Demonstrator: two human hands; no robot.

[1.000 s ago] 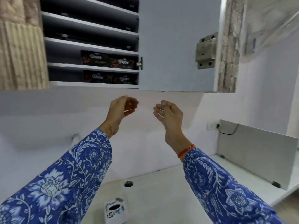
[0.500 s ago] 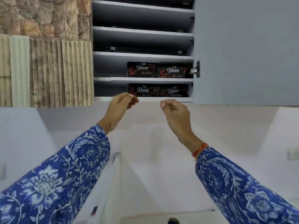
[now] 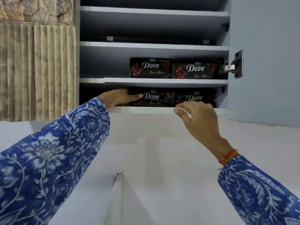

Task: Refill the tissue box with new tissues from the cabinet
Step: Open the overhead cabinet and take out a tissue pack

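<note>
An open wall cabinet point(image 3: 154, 82) holds black tissue packs printed with red dots. Two lie on its bottom shelf: a left pack point(image 3: 155, 98) and a right pack point(image 3: 196, 98). Two more packs point(image 3: 173, 69) sit on the shelf above. My left hand point(image 3: 118, 97) reaches into the bottom shelf and wraps the left end of the left pack, thumb on its front. My right hand point(image 3: 198, 116) hovers with spread fingers at the shelf's front edge, just below the right pack, holding nothing. The tissue box is out of view.
The cabinet door point(image 3: 266, 62) stands open to the right, its hinge point(image 3: 233, 65) showing. The upper shelves look bare. A ribbed and stone-textured wall panel point(image 3: 37, 62) lies to the left. A white wall and a panel edge point(image 3: 118, 184) are below.
Both hands rose from below the cabinet to its bottom shelf. The left hand went inside and closed on the left pack; the right hand opened at the shelf edge. The view moved closer.
</note>
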